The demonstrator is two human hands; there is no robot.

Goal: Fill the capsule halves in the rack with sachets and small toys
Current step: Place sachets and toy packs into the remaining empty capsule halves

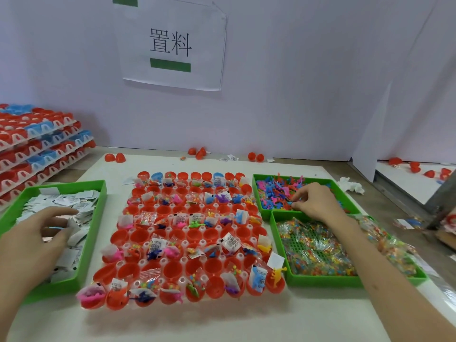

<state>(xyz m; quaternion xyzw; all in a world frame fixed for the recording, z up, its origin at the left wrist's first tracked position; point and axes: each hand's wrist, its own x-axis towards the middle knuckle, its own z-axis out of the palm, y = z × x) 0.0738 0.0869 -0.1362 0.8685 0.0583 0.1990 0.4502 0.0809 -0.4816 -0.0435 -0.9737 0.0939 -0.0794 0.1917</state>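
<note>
My right hand (pixel 315 206) is down in the far green tray (pixel 262 213), thumb and forefinger pinching at the small toys (pixel 276 191). The rack (pixel 183 260) of capsule halves (pixel 172 269) lies just beside that tray, to the hand's left. The left hand (pixel 37 235) hovers over the sachets (pixel 81 206) with its fingers loosely curled, and I cannot tell whether it holds one.

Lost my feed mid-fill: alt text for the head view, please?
The right hand pinches among small toys in the toy tray at far right, while the left hand is over white sachets in the sachet tray. Between them, alternate rows of capsule halves in the rack are filled.
</note>
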